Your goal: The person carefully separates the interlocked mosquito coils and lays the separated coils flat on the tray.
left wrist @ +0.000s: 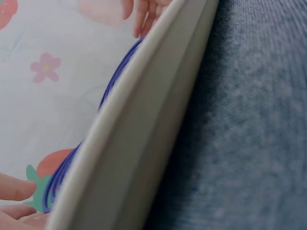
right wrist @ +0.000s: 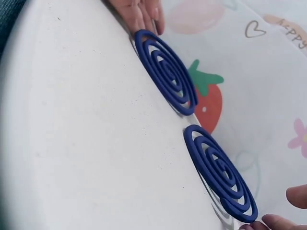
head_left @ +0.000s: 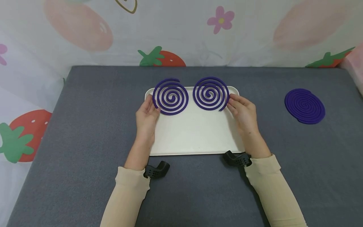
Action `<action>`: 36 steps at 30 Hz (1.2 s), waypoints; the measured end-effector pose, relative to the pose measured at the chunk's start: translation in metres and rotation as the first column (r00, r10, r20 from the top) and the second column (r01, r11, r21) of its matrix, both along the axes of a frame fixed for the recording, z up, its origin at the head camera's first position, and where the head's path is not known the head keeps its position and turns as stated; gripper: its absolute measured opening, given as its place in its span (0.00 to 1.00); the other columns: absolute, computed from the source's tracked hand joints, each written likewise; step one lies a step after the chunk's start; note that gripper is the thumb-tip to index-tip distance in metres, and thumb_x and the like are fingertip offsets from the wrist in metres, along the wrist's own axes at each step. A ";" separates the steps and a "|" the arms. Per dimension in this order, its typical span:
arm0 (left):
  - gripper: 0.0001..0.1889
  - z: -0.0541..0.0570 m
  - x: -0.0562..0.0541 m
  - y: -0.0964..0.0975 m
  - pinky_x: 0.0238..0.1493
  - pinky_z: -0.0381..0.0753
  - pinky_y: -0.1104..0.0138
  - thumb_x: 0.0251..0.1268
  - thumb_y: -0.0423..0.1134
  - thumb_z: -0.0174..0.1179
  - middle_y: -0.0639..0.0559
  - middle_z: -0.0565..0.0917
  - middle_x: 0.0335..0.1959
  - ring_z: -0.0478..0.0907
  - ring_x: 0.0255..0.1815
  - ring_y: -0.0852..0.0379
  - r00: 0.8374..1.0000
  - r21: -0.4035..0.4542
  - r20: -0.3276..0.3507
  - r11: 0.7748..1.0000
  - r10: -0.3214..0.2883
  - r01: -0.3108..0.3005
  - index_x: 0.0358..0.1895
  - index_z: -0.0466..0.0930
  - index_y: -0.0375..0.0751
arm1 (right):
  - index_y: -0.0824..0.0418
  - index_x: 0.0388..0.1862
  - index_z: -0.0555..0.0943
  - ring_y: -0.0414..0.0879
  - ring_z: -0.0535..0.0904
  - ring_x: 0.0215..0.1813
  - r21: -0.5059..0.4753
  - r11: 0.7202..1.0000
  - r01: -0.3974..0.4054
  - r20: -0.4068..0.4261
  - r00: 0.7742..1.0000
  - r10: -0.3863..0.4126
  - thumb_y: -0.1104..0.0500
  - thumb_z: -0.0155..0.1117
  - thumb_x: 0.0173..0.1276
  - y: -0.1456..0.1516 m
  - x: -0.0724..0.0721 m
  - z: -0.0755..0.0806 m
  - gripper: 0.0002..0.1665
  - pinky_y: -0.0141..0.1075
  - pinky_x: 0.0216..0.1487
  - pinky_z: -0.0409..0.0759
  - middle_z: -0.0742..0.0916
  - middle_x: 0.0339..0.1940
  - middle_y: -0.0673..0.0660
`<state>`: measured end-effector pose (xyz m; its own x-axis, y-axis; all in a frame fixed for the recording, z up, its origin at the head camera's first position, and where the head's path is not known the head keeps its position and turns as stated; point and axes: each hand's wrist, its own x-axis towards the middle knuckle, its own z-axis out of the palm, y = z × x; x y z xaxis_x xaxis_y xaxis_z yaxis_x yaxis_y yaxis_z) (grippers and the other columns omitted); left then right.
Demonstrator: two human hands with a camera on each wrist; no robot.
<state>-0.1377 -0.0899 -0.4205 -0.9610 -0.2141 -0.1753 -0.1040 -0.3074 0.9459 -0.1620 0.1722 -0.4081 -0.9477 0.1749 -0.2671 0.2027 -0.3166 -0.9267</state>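
My left hand (head_left: 146, 118) holds a dark purple mosquito coil (head_left: 170, 96) by its left edge. At its right edge, my right hand (head_left: 244, 115) grips a second mosquito coil (head_left: 210, 93). Both are loose spirals with gaps between their turns, tilted up over the far rim of a white rectangular tray (head_left: 195, 132). A narrow space separates the two coils. In the right wrist view, the left fingers (right wrist: 139, 17) meet one coil (right wrist: 168, 72), and the other coil (right wrist: 220, 172) reaches the right fingertips. From the left wrist, the tray's side (left wrist: 129, 134) mostly hides the coils.
A tightly wound purple coil disc (head_left: 304, 106) lies on the grey tabletop (head_left: 93, 126) to the right of the tray. Behind the table hangs a white cloth (head_left: 181, 31) printed with strawberries and flowers. Black wrist devices (head_left: 157, 169) sit on both arms near the tray's front edge.
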 end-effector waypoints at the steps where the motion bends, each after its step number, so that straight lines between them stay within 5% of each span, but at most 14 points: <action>1: 0.31 0.000 0.000 0.000 0.64 0.63 0.75 0.66 0.18 0.44 0.39 0.55 0.73 0.56 0.71 0.53 1.000 -0.010 -0.009 1.000 0.008 -0.008 0.72 0.50 0.32 | 0.81 0.61 0.66 0.46 0.76 0.52 0.010 1.000 0.015 0.000 1.000 -0.015 0.72 0.48 0.70 0.000 0.000 0.000 0.22 0.34 0.61 0.71 0.77 0.47 0.60; 10: 0.27 0.004 0.003 0.000 0.64 0.64 0.72 0.67 0.21 0.46 0.41 0.62 0.70 0.61 0.69 0.55 0.995 -0.005 -0.076 0.998 0.062 -0.062 0.70 0.58 0.32 | 0.79 0.63 0.64 0.50 0.75 0.55 -0.069 0.997 0.029 -0.020 0.999 -0.030 0.72 0.48 0.70 0.002 -0.001 0.002 0.24 0.37 0.63 0.70 0.76 0.51 0.64; 19: 0.24 0.002 0.005 -0.001 0.62 0.69 0.67 0.70 0.24 0.46 0.41 0.67 0.68 0.68 0.65 0.54 0.993 0.168 -0.103 0.983 -0.057 0.074 0.69 0.60 0.31 | 0.78 0.64 0.63 0.50 0.77 0.53 -0.153 0.988 0.004 -0.040 0.999 -0.010 0.71 0.51 0.70 0.006 -0.001 0.000 0.25 0.37 0.61 0.72 0.79 0.46 0.61; 26: 0.25 0.004 0.001 0.000 0.63 0.68 0.66 0.70 0.20 0.40 0.38 0.64 0.69 0.65 0.67 0.50 0.983 0.304 -0.087 0.936 -0.161 0.180 0.70 0.56 0.30 | 0.79 0.64 0.63 0.50 0.80 0.49 -0.186 0.982 -0.028 -0.063 0.998 0.016 0.70 0.51 0.70 0.010 0.000 0.001 0.25 0.35 0.56 0.76 0.82 0.44 0.60; 36: 0.24 0.002 0.004 0.000 0.64 0.67 0.64 0.71 0.23 0.41 0.38 0.64 0.68 0.65 0.67 0.48 0.972 0.331 -0.043 0.914 -0.233 0.234 0.69 0.57 0.28 | 0.74 0.55 0.72 0.51 0.82 0.48 -0.317 0.948 -0.005 -0.043 0.999 -0.009 0.72 0.53 0.68 0.022 0.000 0.004 0.16 0.37 0.56 0.76 0.84 0.43 0.61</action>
